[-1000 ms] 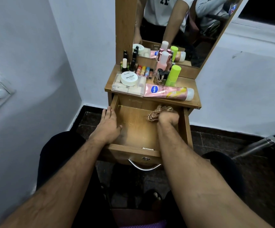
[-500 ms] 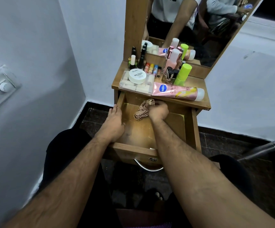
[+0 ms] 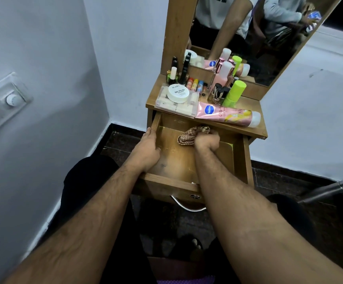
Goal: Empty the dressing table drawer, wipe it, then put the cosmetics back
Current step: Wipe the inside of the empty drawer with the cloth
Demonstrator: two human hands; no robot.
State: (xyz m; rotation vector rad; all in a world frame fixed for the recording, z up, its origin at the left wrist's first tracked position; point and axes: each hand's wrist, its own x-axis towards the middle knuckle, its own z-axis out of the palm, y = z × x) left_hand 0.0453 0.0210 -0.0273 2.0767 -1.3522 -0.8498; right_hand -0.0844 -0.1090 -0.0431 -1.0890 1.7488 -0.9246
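The left hand (image 3: 147, 149) rests on the left wall of the open drawer (image 3: 240, 158), fingers lying fairly straight along the rim with the thumb dipping inside; it holds nothing. To its right, the right hand (image 3: 207, 142) is curled into a fist round a checked cloth (image 3: 189, 136), pressing it onto the drawer floor near the back. Both forearms reach forward from the bottom of the view, the right one crossing over the drawer's front panel and hiding part of its metal handle (image 3: 187, 208).

The drawer holds one cloth and no cosmetics. These stand on the bench (image 3: 256, 128) above: one clear box (image 3: 164, 103) at the left front with one white nail polish jar (image 3: 178, 93) on top, several dark bottles behind it, four small coloured tubes (image 3: 196, 84) in a row, one pink bottle (image 3: 222, 77), one lime-green bottle (image 3: 234, 93), and one pink Vaseline tube (image 3: 228, 115) lying flat along the front edge, overhanging the drawer.

A mirror (image 3: 248, 27) rises behind the bench. On the left wall sits a switch panel (image 3: 4, 103); a metal leg (image 3: 326, 190) shows at the far right.
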